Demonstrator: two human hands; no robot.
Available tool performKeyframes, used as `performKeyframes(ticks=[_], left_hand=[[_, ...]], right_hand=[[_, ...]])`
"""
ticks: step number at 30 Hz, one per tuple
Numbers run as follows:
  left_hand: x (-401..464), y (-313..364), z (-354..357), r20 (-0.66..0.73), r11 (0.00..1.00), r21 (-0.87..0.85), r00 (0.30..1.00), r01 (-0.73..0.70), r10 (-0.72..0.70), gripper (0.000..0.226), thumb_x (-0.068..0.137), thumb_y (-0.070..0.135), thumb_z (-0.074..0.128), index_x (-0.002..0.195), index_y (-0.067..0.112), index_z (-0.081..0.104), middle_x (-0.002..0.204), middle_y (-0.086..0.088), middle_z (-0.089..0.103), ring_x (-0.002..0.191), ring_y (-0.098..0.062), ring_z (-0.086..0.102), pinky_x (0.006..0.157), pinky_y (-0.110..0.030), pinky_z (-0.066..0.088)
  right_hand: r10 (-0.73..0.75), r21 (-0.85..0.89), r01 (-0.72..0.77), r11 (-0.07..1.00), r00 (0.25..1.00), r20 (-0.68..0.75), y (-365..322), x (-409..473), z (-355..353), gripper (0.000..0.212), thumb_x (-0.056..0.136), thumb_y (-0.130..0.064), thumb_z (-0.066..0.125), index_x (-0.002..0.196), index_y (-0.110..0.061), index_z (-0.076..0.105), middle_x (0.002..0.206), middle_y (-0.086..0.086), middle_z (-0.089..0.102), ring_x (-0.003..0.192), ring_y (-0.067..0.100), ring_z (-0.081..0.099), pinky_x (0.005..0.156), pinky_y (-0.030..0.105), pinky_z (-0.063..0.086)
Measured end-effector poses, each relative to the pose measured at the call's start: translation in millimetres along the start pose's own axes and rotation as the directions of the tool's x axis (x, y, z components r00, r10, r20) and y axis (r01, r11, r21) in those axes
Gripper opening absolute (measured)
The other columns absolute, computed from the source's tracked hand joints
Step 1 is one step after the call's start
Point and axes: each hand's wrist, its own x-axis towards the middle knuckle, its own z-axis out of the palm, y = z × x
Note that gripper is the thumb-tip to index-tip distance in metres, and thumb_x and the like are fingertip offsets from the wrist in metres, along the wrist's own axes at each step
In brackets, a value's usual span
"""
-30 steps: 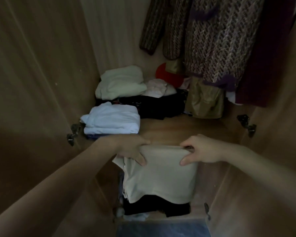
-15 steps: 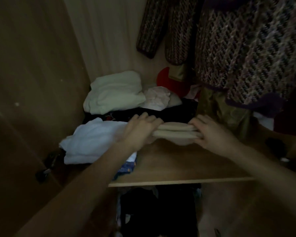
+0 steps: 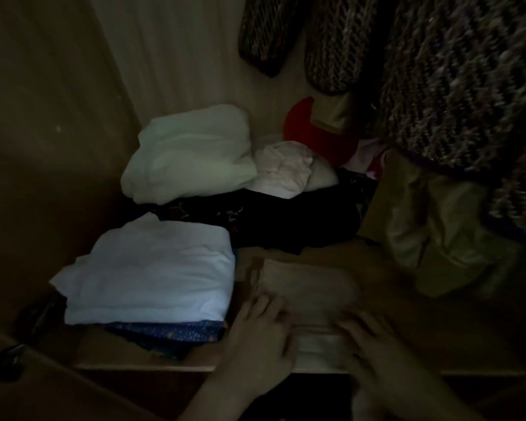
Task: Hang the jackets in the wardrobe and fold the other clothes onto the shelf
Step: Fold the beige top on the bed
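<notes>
Beige folded garment (image 3: 308,287) on shelf (image 3: 468,338) | left hand (image 3: 261,326), right hand (image 3: 374,341): fingers spread, flat on it

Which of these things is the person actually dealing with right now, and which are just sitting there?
In use:
- folded beige garment
- left hand
- right hand
- wooden shelf

Just there:
- folded white cloth stack
- cream bundle
- dark patterned fabric
- hanging knitted jackets
- red item
</notes>
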Motion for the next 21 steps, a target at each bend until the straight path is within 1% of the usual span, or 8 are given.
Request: performKeyframes(ticks=[2, 3, 4, 6, 7, 9, 14, 21], left_hand=[[26, 8, 11, -0.082, 0.999, -0.005, 0.995, 0.051, -0.051, 0.038, 0.082, 0.036, 0.041, 0.108, 0.025, 0.067, 0.121, 0.002, 0.060, 0.107, -0.021, 0.054, 0.093, -0.036, 0.044], [35, 7, 25, -0.089, 0.997, 0.009, 0.993, 0.076, -0.075, 0.038, 0.085, 0.033, 0.041, 0.110, 0.024, 0.068, 0.122, 0.001, 0.062, 0.108, -0.020, 0.053, 0.099, -0.039, 0.041], [43, 5, 41, -0.049, 0.993, 0.030, 0.993, 0.111, -0.109, 0.038, 0.091, 0.030, 0.038, 0.110, 0.021, 0.070, 0.121, -0.001, 0.064, 0.111, -0.020, 0.051, 0.108, -0.042, 0.033], [50, -2, 67, 0.189, 0.978, 0.099, 0.962, 0.182, -0.198, 0.055, 0.105, 0.030, 0.020, 0.109, 0.017, 0.072, 0.119, -0.004, 0.067, 0.117, -0.021, 0.048, 0.118, -0.046, 0.012], [47, -5, 78, 0.236, 0.971, 0.104, 0.943, 0.215, -0.234, 0.060, 0.105, 0.038, 0.012, 0.120, 0.019, 0.067, 0.127, -0.003, 0.063, 0.124, -0.024, 0.046, 0.117, -0.048, 0.009], [37, -7, 78, 0.169, 0.966, 0.047, 0.952, 0.253, -0.257, 0.059, 0.101, 0.049, 0.010, 0.139, 0.029, 0.050, 0.146, 0.002, 0.047, 0.138, -0.028, 0.038, 0.111, -0.052, 0.013], [42, -8, 79, -0.004, 0.974, 0.021, 0.974, 0.225, -0.225, 0.055, 0.093, 0.045, 0.035, 0.144, 0.027, 0.046, 0.152, 0.002, 0.038, 0.144, -0.026, 0.029, 0.110, -0.057, 0.018], [66, -29, 93, -0.056, 0.973, -0.003, 0.971, 0.232, -0.232, 0.055, 0.093, 0.041, 0.038, 0.146, 0.026, 0.041, 0.152, 0.000, 0.038, 0.145, -0.027, 0.025, 0.110, -0.054, 0.020]], right_hand=[[0.083, 0.071, -0.071, 0.995, 0.978, -0.189, -11, 24, 7, 0.041, 0.096, -0.047, 0.033, 0.125, -0.027, 0.053, 0.129, -0.002, 0.050, 0.112, 0.020, 0.053, 0.095, 0.035, 0.047], [0.137, 0.058, -0.129, 0.990, 0.974, -0.181, -15, 37, 15, 0.047, 0.099, -0.045, 0.025, 0.126, -0.022, 0.055, 0.133, 0.003, 0.049, 0.117, 0.023, 0.048, 0.101, 0.035, 0.041], [0.176, 0.007, -0.176, 0.984, 0.978, -0.115, -15, 50, 27, 0.061, 0.099, -0.048, 0.010, 0.131, -0.019, 0.054, 0.141, 0.008, 0.045, 0.125, 0.027, 0.042, 0.107, 0.038, 0.034], [0.233, -0.120, -0.224, 0.967, 0.970, 0.063, -9, 64, 57, 0.081, 0.094, -0.052, -0.008, 0.142, -0.018, 0.047, 0.154, 0.015, 0.032, 0.140, 0.039, 0.027, 0.115, 0.047, 0.017], [0.267, -0.188, -0.244, 0.951, 0.958, 0.108, -7, 65, 67, 0.077, 0.094, -0.052, -0.004, 0.146, -0.018, 0.042, 0.156, 0.017, 0.028, 0.143, 0.043, 0.021, 0.115, 0.051, 0.011], [0.320, -0.238, -0.287, 0.928, 0.941, 0.111, -8, 62, 74, 0.071, 0.094, -0.054, 0.008, 0.148, -0.019, 0.037, 0.157, 0.018, 0.026, 0.145, 0.041, 0.017, 0.114, 0.051, 0.011], [0.340, -0.120, -0.343, 0.932, 0.939, -0.044, -12, 64, 59, 0.064, 0.091, -0.054, 0.030, 0.139, -0.018, 0.053, 0.144, 0.017, 0.048, 0.133, 0.036, 0.044, 0.105, 0.044, 0.026], [0.393, -0.109, -0.393, 0.913, 0.919, -0.022, -8, 98, 59, 0.063, 0.082, -0.048, 0.037, 0.135, -0.020, 0.056, 0.143, 0.014, 0.050, 0.132, 0.032, 0.045, 0.104, 0.051, 0.036]])
